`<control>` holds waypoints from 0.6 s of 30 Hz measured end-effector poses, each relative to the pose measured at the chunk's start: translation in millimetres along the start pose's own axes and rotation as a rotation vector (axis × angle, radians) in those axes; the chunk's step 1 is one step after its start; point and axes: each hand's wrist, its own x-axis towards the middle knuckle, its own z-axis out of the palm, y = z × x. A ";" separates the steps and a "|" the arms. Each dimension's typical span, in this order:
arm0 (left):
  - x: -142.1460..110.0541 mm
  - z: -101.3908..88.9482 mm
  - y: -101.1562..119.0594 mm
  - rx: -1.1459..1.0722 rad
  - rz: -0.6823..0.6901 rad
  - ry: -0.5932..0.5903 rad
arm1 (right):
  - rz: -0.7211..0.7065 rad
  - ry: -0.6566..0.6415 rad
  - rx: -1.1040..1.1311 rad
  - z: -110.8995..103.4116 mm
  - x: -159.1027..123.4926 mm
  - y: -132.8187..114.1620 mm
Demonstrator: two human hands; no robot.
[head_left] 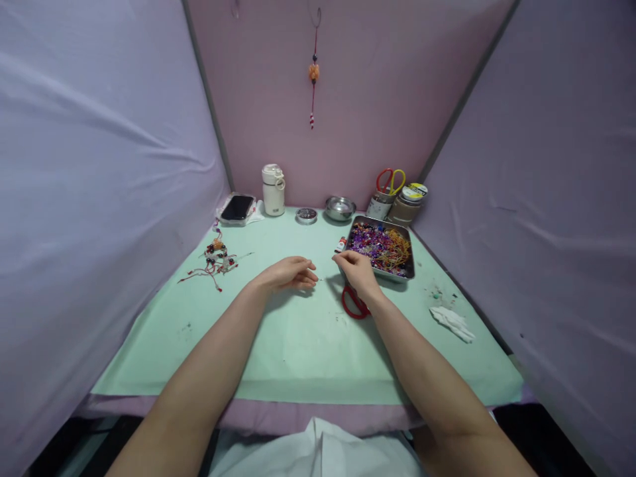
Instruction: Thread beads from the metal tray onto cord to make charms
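My left hand hovers at the middle of the table, fingers loosely curved with gaps between them and nothing visible in them. To its right, my right hand is closed in a pinch; whatever lies between thumb and forefinger is too small to make out. Just beneath the right wrist lie red-handled scissors, partly covered by the forearm. Beside that hand, a metal tray holds a tangle of purple beads and golden cords. A tiny pale speck shows on the table between both hands.
Beaded strings with red cord lie at left. Along the back stand a phone, a white bottle, a small round dish, a steel bowl, a can with scissors and a jar. White tissue lies right.
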 end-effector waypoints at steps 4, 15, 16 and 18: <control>11.1 -9.4 -8.1 0.041 0.019 0.063 | -0.128 -0.003 -0.251 4.3 -1.8 7.1; 19.9 0.2 -13.2 0.488 0.364 0.262 | -0.124 -0.047 -0.126 12.3 -7.3 11.6; 18.3 0.6 -11.8 0.525 0.367 0.260 | -0.117 -0.039 -0.115 12.5 -7.1 12.2; 13.7 1.1 -8.6 0.553 0.319 0.234 | -0.109 -0.018 -0.105 12.1 -6.4 12.5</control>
